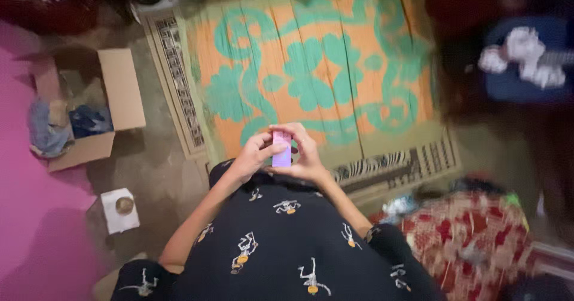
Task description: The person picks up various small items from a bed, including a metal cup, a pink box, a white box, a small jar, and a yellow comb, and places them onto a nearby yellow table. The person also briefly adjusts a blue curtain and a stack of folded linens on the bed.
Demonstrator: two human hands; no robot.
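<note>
Pink-purple box (281, 148); orange mat (311, 62), teal floral pattern; pink wall (18, 157).

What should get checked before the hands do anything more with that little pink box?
1. Both hands on the pink box: ok. The left hand and right hand each grip a side.
2. Box upright: ok, it stands on end between the fingers.
3. Box open or closed: cannot tell, too small and blurred.
4. Box held over the lap: ok. It sits just above the black dress, so a drop would land close by.
5. Floor ahead: ok. Only the orange and green mat lies there.
6. Cardboard box out of the way: ok, it sits off to the left.
</note>
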